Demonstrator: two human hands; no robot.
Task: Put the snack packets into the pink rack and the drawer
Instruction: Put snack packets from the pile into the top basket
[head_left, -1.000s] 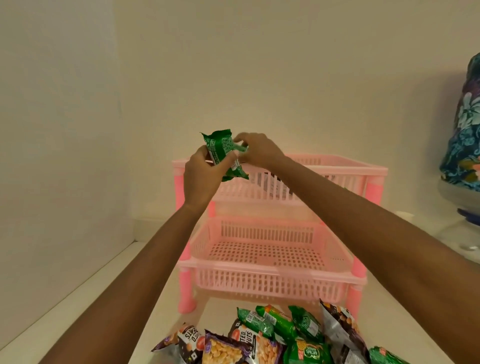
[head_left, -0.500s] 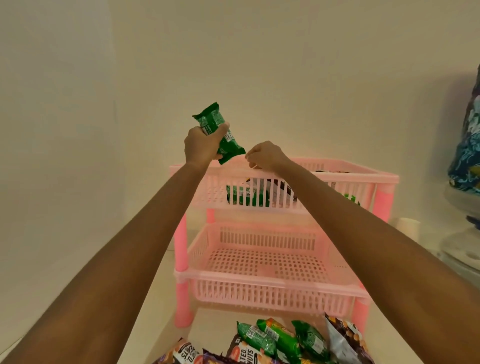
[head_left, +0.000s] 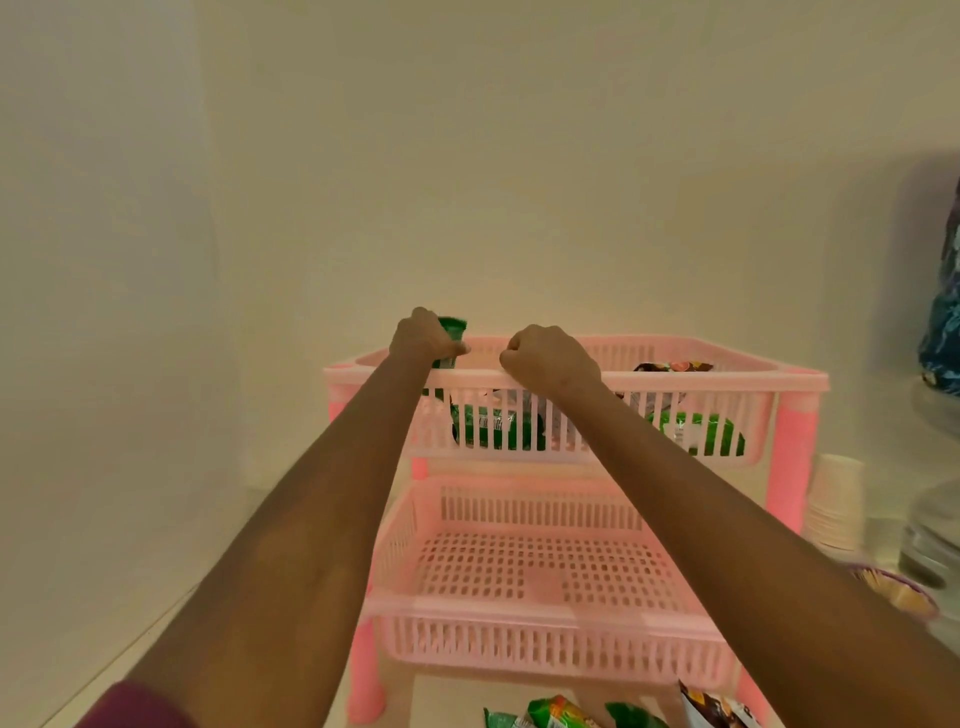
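The pink rack (head_left: 727, 382) has two basket tiers and stands against the wall. My left hand (head_left: 423, 343) grips a green snack packet (head_left: 451, 343) upright at the top tier's front left rim, the packet partly dipping inside. My right hand (head_left: 550, 361) is a closed fist on the front rim beside it; I see nothing in it. Green packets (head_left: 493, 426) and a dark packet (head_left: 672, 367) lie in the top tier. The lower tier (head_left: 545, 571) holds nothing. More packets (head_left: 558, 714) lie on the counter in front. No drawer is in view.
White walls close in at the left and back. A stack of paper cups (head_left: 836, 501) stands right of the rack. A floral-patterned object (head_left: 943, 332) and a small bowl (head_left: 898, 592) are at the far right.
My left hand has lowered the green packet from above the rack down to the top tier's rim. My right hand has stayed at the rim. The view has tilted upward, closer to the rack.
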